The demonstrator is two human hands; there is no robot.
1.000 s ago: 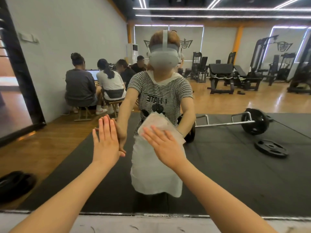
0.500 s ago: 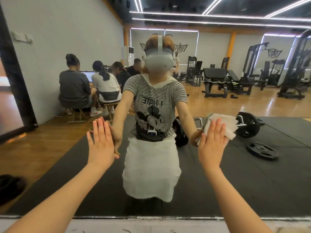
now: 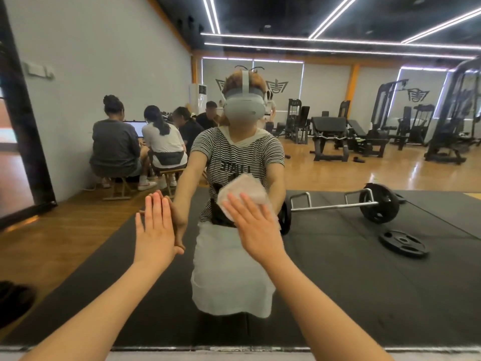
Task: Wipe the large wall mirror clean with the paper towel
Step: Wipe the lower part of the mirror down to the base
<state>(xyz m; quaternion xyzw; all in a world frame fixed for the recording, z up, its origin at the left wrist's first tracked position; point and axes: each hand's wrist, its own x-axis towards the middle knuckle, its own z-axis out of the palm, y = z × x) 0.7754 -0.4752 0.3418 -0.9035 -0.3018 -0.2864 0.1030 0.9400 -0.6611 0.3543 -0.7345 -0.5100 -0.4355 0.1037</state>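
Mirror point(image 3: 364, 282) under paper towel point(image 3: 242, 191).

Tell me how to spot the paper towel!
Look at the big mirror filling the wall. Near its middle, the right hand presses flat on the glass. The paper towel is the crumpled white sheet under those fingers; the left hand holds nothing.

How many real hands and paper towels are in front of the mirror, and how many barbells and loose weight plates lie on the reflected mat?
Hands: 2, left hand and right hand
Towels: 1, paper towel
Bars: 1, barbell
Plates: 1, loose weight plate
Total: 5
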